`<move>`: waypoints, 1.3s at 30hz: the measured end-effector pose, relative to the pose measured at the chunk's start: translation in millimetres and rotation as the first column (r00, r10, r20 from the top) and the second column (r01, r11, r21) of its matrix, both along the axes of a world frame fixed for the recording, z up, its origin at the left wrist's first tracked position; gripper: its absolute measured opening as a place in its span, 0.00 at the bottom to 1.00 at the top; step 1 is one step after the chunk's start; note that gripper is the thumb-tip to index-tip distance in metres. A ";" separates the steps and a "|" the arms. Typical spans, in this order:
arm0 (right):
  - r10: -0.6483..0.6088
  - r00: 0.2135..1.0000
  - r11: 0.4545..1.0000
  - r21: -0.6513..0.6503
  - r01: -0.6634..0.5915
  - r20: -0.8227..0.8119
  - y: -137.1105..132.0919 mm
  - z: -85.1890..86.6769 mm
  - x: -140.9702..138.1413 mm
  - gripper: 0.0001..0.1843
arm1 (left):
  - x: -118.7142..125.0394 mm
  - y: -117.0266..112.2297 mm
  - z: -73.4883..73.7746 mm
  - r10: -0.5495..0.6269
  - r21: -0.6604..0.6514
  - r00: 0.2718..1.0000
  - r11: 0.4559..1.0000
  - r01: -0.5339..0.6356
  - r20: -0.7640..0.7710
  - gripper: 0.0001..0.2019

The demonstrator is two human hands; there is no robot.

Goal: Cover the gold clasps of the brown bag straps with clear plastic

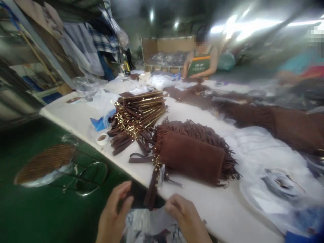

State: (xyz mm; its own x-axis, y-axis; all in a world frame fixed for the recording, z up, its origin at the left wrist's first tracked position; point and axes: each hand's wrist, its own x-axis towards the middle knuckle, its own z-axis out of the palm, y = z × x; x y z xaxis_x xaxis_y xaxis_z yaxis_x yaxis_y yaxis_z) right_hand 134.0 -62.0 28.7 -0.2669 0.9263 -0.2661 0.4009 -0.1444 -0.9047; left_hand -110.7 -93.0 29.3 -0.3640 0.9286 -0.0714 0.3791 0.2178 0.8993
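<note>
Left hand point(113, 211): lower frame; I see fingers parted.
Right hand point(183, 214): bottom centre; fingers curled, I can't tell on what.
Bag point(192, 157): mid-frame on the counter point(219, 209), beside straps point(136, 116).

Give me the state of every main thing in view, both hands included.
Left hand: fingers bent, parted from thumb; nothing seen in it
Right hand: fingers curled; whether it grips anything is unclear
Brown fringed goods: lying on the table
Brown straps: heaped, gold-coloured metal showing
White roll: lying flat
Blue wrapper: crumpled
Clothes: hanging
</note>
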 end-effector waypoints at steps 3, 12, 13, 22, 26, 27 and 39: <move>0.080 0.995 0.996 0.036 -0.082 0.062 4.7 12.9 -10.9 0.07 | 40.2 16.5 6.9 -0.412 -0.046 0.864 0.895 0.443 0.291 0.16; -0.170 0.934 0.975 -0.193 0.113 -0.314 -8.5 -23.9 -7.1 0.16 | 55.8 25.0 -15.4 -0.263 -0.223 0.800 0.871 0.437 0.540 0.11; -0.156 0.926 0.972 -0.219 0.083 -0.343 -11.2 -28.9 -9.5 0.17 | 54.4 24.7 -15.1 -0.259 -0.225 0.803 0.873 0.432 0.536 0.11; -0.112 0.969 0.964 -0.262 0.052 -0.222 -2.2 -27.6 -43.1 0.15 | 34.1 13.8 -28.2 -0.322 -0.201 0.767 0.843 0.499 0.555 0.23; -0.075 0.984 0.970 -0.239 0.035 -0.163 -2.2 -34.0 -57.5 0.17 | 20.7 12.2 -42.8 -0.200 -0.245 0.719 0.851 0.464 0.666 0.22; -0.062 0.989 0.973 -0.228 0.030 -0.135 -2.4 -36.0 -58.5 0.17 | 16.0 12.7 -44.7 -0.179 -0.254 0.714 0.853 0.455 0.677 0.23; -0.092 0.990 0.991 -0.087 0.101 0.109 23.4 -33.8 -40.3 0.19 | -31.5 27.8 -36.5 -0.271 -0.208 0.885 0.907 0.367 0.380 0.19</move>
State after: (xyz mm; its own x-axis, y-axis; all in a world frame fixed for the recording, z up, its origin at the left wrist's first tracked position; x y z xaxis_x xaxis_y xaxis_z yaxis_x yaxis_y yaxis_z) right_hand 93.6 -38.7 -5.1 -0.1435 0.9166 -0.3731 0.4727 -0.2677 -0.8396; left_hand -142.2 -65.2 -7.3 0.0392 0.9175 -0.3959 0.1561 0.3857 0.9093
